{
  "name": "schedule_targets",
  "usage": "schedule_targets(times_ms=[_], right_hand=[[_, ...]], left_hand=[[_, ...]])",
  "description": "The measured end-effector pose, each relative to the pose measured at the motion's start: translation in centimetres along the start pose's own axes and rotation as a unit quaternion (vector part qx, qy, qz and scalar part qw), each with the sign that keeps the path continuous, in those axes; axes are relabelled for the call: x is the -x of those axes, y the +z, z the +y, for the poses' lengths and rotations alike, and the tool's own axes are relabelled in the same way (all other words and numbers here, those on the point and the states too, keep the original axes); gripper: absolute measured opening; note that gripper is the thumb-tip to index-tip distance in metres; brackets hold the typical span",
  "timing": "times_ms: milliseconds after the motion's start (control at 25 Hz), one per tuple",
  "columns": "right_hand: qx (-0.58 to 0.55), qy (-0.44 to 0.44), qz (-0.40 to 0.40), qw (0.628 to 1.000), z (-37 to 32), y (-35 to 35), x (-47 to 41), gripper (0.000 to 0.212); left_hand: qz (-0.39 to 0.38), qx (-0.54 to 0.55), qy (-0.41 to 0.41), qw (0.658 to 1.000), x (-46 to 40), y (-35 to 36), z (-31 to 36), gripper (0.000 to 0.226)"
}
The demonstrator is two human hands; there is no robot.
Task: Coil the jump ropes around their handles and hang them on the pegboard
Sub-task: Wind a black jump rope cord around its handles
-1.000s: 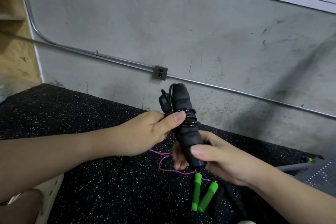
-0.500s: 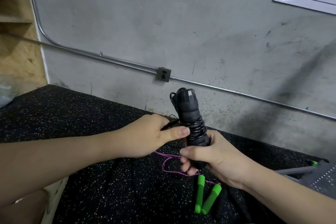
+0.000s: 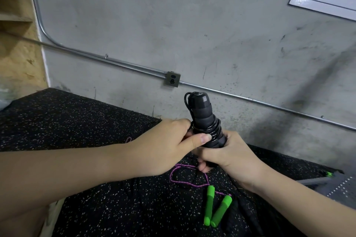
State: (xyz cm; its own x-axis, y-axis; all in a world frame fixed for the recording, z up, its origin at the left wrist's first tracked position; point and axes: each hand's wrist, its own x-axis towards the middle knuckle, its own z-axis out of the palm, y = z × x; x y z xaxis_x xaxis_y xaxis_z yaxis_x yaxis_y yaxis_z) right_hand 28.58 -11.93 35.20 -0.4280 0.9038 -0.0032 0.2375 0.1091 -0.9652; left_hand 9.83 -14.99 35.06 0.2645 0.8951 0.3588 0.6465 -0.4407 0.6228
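Speckled mat point(image 3: 77, 131) below; right hand point(image 3: 229, 157) grip clenched round black handles point(image 3: 202, 113), left hand point(image 3: 163, 148) pinching cord

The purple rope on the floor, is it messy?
Yes. The purple rope lies in loose loops on the speckled mat, not coiled round its green handles, unlike the black rope being wound.

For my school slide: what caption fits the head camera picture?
Two hands wrap cord around black jump rope handles; a green-handled rope waits on the speckled mat.
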Motion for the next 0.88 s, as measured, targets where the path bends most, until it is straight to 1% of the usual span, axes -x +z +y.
schedule_targets(times_ms=[80, 200, 240, 280, 320, 360, 400, 440, 480, 520, 560, 600, 640, 680, 760, 800, 880], right_hand=[[0.011, -0.012, 0.018, 1.0, -0.3, 0.6, 0.0, 0.015], [0.078, -0.058, 0.065, 0.993, -0.3, 1.4, -0.3, 0.015], [0.091, -0.073, 0.067, 0.991, -0.3, 1.4, -0.3, 0.016], [0.091, -0.078, 0.05, 0.991, -0.5, 1.2, -0.3, 0.016], [0.072, -0.072, 0.01, 0.995, -0.8, 0.8, -0.3, 0.015], [0.028, -0.048, -0.054, 0.997, -1.0, 0.3, -0.2, 0.014], [-0.046, -0.008, -0.14, 0.989, -1.2, -0.2, 0.0, 0.014], [-0.131, 0.04, -0.228, 0.964, -1.2, -0.5, 0.3, 0.02], [-0.195, 0.079, -0.293, 0.933, -1.3, -0.8, 0.5, 0.028], [-0.229, 0.098, -0.326, 0.912, -1.3, -1.0, 0.6, 0.034], [-0.237, 0.102, -0.331, 0.908, -1.3, -1.1, 0.6, 0.036], [-0.226, 0.097, -0.311, 0.918, -1.3, -0.9, 0.6, 0.033], [-0.2, 0.084, -0.27, 0.938, -1.2, -0.7, 0.5, 0.026], [-0.165, 0.064, -0.222, 0.959, -1.2, -0.4, 0.5, 0.018], [-0.085, 0.016, -0.137, 0.987, -0.9, -0.2, 0.3, 0.014], [-0.05, -0.004, -0.108, 0.993, -0.8, -0.2, 0.2, 0.014], [-0.004, -0.028, -0.06, 0.998, -0.7, -0.2, 0.1, 0.02]], left_hand=[[0.017, 0.014, -0.008, 1.0, 0.0, 0.4, 0.3, 0.031], [0.03, 0.057, -0.008, 0.998, 0.0, 0.6, 0.4, 0.032], [0.023, 0.072, 0.0, 0.997, -0.1, 0.3, 0.3, 0.035], [0.014, 0.083, 0.017, 0.996, -0.2, 0.1, 0.0, 0.039], [-0.001, 0.101, 0.035, 0.994, -0.4, -0.1, -0.1, 0.04], [-0.026, 0.135, 0.045, 0.99, -0.4, -0.4, -0.2, 0.037], [-0.057, 0.182, 0.047, 0.981, -0.3, -0.6, -0.1, 0.034], [-0.089, 0.22, 0.046, 0.97, -0.1, -0.9, 0.0, 0.033], [-0.109, 0.237, 0.05, 0.964, -0.1, -1.0, 0.2, 0.033], [-0.106, 0.225, 0.055, 0.967, -0.1, -1.0, 0.2, 0.033], [-0.088, 0.194, 0.063, 0.975, -0.3, -1.0, -0.1, 0.034], [-0.066, 0.151, 0.06, 0.984, -0.6, -0.9, -0.7, 0.038], [-0.05, 0.102, 0.041, 0.993, -1.0, -0.9, -1.3, 0.05], [-0.043, 0.052, 0.01, 0.998, -1.3, -0.9, -1.8, 0.068], [-0.045, -0.022, -0.059, 0.997, -1.6, -1.0, -2.6, 0.105], [-0.046, -0.037, -0.074, 0.996, -1.6, -0.9, -2.8, 0.112], [-0.028, -0.047, -0.065, 0.996, -1.5, -0.7, -2.7, 0.113]])
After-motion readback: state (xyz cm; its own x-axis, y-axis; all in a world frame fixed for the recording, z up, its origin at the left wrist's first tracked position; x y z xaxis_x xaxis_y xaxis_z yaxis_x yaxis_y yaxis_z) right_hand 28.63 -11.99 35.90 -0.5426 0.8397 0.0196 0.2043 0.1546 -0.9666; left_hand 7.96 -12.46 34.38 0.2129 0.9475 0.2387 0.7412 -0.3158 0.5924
